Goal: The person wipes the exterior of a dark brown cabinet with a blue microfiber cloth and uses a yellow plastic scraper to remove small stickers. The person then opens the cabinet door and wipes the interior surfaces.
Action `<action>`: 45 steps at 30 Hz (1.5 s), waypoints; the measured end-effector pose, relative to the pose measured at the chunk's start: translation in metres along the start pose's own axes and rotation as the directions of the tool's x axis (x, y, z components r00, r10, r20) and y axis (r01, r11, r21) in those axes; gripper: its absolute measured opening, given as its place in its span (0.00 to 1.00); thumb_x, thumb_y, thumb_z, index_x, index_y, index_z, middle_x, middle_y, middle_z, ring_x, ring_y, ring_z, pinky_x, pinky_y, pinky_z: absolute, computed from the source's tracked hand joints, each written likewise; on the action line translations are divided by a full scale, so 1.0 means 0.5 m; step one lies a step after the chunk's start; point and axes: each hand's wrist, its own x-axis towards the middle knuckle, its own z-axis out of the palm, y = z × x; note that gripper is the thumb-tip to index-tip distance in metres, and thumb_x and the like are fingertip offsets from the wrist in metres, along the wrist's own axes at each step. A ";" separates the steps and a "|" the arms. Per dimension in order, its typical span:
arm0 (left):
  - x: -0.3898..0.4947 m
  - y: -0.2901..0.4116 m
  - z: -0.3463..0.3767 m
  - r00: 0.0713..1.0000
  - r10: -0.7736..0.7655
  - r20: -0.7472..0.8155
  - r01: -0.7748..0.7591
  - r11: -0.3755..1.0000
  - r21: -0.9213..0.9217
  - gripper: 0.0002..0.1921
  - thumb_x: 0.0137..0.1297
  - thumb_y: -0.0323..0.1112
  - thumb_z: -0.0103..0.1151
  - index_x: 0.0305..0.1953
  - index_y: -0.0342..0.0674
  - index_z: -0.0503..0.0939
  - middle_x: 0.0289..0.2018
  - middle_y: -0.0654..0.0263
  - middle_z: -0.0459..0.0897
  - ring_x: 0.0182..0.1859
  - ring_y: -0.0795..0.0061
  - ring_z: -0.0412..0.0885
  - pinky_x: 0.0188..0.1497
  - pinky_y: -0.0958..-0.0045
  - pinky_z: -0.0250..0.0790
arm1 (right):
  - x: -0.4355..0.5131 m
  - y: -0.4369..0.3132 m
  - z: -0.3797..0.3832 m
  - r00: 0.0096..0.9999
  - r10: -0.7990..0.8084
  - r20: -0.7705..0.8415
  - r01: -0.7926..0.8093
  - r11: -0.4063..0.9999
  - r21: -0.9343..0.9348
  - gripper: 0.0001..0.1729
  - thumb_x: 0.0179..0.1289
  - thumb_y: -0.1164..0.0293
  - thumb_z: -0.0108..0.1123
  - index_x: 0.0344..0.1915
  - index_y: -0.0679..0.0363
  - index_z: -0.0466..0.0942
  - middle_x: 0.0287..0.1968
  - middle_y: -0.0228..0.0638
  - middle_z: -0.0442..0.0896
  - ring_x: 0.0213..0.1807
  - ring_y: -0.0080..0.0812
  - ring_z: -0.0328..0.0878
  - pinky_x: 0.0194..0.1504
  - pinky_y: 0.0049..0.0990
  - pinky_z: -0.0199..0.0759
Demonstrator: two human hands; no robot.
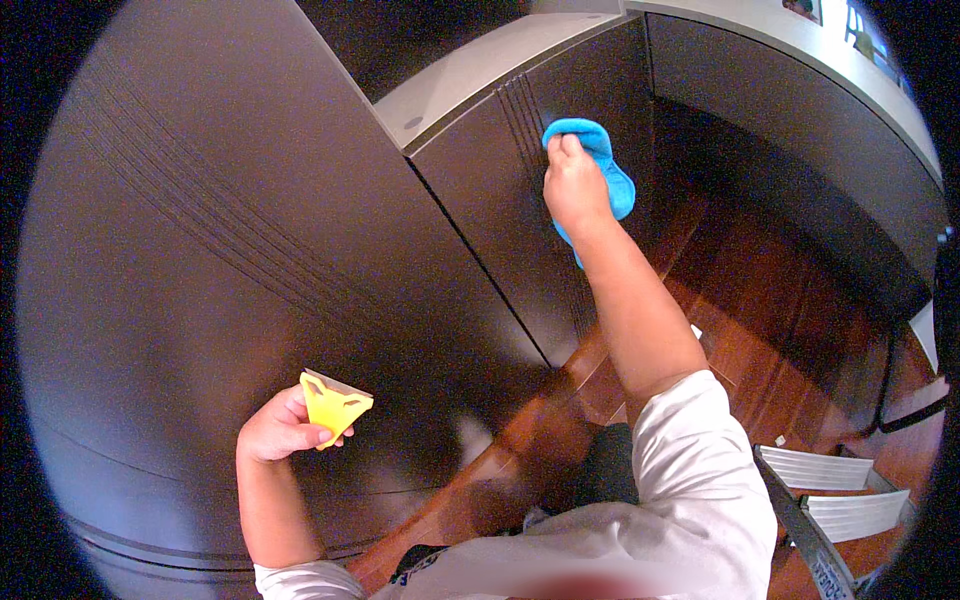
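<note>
My left hand (279, 426) grips a small yellow scraper (331, 412) by its narrow end, its flat metal blade pointing up and away from me. Behind it stands a large dark brown panel (225, 187) with a band of fine grooves. My right hand (576, 184) reaches farther out and holds a bright blue cloth (616, 187), bunched under the fingers and hanging below the wrist. The cloth lies against or just before a second dark grooved panel (480, 195); whether it touches cannot be told. Part of the cloth is hidden by my hand and forearm.
A pale countertop (480, 60) runs above the second panel and curves off to the right. Reddish-brown wooden flooring (780, 277) lies below. At the lower right stands a stepladder with ribbed metal treads (817, 469). Small white bits (780, 440) lie on the floor.
</note>
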 end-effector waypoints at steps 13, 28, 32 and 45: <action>-0.003 -0.002 -0.001 0.999 0.010 -0.035 -0.008 0.999 0.048 0.21 0.48 0.29 0.58 0.46 0.34 0.69 0.33 0.63 0.77 0.32 0.75 0.75 0.34 0.76 0.69 | 0.024 0.002 -0.010 0.993 -0.026 -0.119 0.026 1.000 -0.007 0.12 0.48 0.80 0.45 0.36 0.66 0.67 0.35 0.49 0.70 0.33 0.51 0.71 0.36 0.40 0.68; 0.004 -0.032 -0.015 0.996 0.083 -0.037 -0.083 0.997 -0.004 0.21 0.46 0.29 0.60 0.44 0.33 0.70 0.31 0.61 0.78 0.31 0.74 0.76 0.33 0.75 0.69 | -0.262 0.034 0.015 0.945 0.273 -0.178 -0.140 0.832 0.538 0.12 0.48 0.76 0.56 0.36 0.66 0.75 0.35 0.43 0.72 0.36 0.38 0.70 0.39 0.27 0.65; 0.002 -0.066 -0.038 0.995 0.091 -0.047 -0.091 0.996 -0.009 0.21 0.45 0.29 0.60 0.44 0.33 0.70 0.31 0.61 0.78 0.31 0.73 0.76 0.33 0.74 0.69 | -0.264 -0.010 0.033 0.982 0.112 -0.151 -0.046 0.923 0.382 0.16 0.47 0.79 0.54 0.41 0.68 0.72 0.38 0.43 0.68 0.41 0.38 0.67 0.43 0.27 0.63; -0.012 -0.018 -0.008 0.994 0.111 -0.012 -0.110 0.992 0.061 0.21 0.47 0.28 0.59 0.45 0.31 0.70 0.33 0.61 0.78 0.33 0.74 0.76 0.35 0.75 0.68 | -0.178 -0.025 -0.014 0.931 -0.214 -0.296 0.260 0.957 0.125 0.18 0.42 0.81 0.51 0.40 0.64 0.71 0.32 0.42 0.70 0.36 0.45 0.67 0.41 0.36 0.63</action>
